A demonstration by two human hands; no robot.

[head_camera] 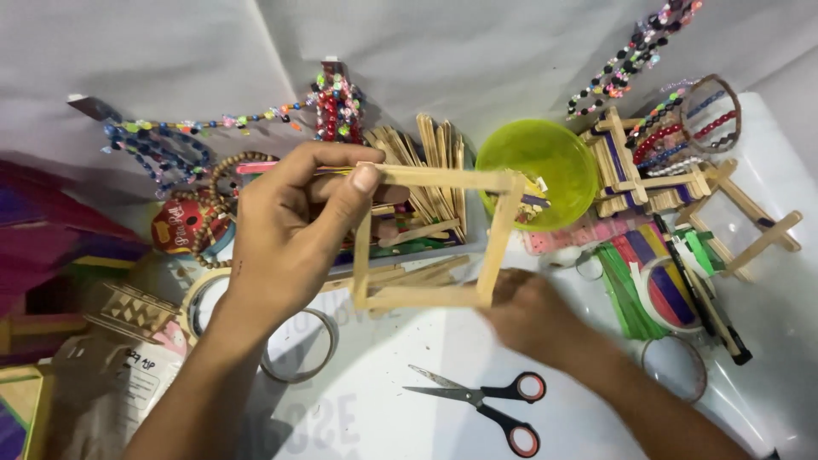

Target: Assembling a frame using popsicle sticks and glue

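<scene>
Gripping the stick frame (pixel 430 238) above the surface (pixel 383 375), the left hand (pixel 290 226) is pinching its top bar between thumb and fingers (pixel 328 158); the right hand (pixel 528 315) is clasping the lower corner. Light, likely fragile at joints; hold bars.

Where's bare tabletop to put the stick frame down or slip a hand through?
Free: the white table left of the scissors, beside the tape roll, and the strip between the scissors and right hand. Crowded: behind the frame the stick pile and green bowl; right, coloured sticks; left, beads. Left hand pinches the frame's top.
</scene>
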